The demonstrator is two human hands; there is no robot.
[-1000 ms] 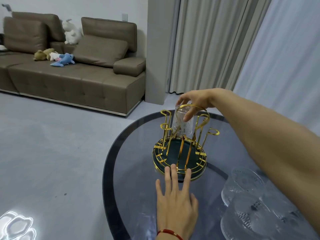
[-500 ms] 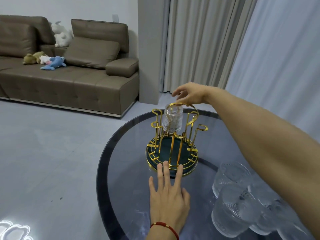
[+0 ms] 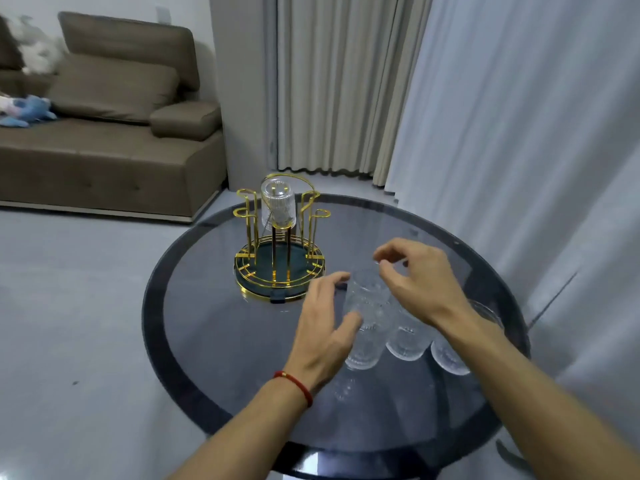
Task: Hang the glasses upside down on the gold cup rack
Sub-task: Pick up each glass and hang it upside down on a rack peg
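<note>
The gold cup rack (image 3: pixel 279 271) stands on its dark green round base at the far side of the round glass table (image 3: pixel 221 341). One ribbed clear glass (image 3: pixel 278 206) hangs upside down on a back prong. Several more clear glasses stand grouped to the right of the rack, the nearest one (image 3: pixel 367 327) between my hands. My left hand (image 3: pixel 325 327), with a red string on its wrist, cups that glass's left side with fingers spread. My right hand (image 3: pixel 415 278) hovers over its rim, thumb and fingers curled and apart. The image is blurred there, so no firm grip shows.
Two other glasses (image 3: pixel 405 341) (image 3: pixel 450 360) sit under my right forearm. A brown sofa (image 3: pixel 104 150) with soft toys stands at the left, on the grey floor. Curtains (image 3: pixel 502 133) hang close behind the table's right edge.
My right hand let go of the hung glass and came back to the group of glasses. My left hand left the table by the rack's base and moved right to the nearest glass.
</note>
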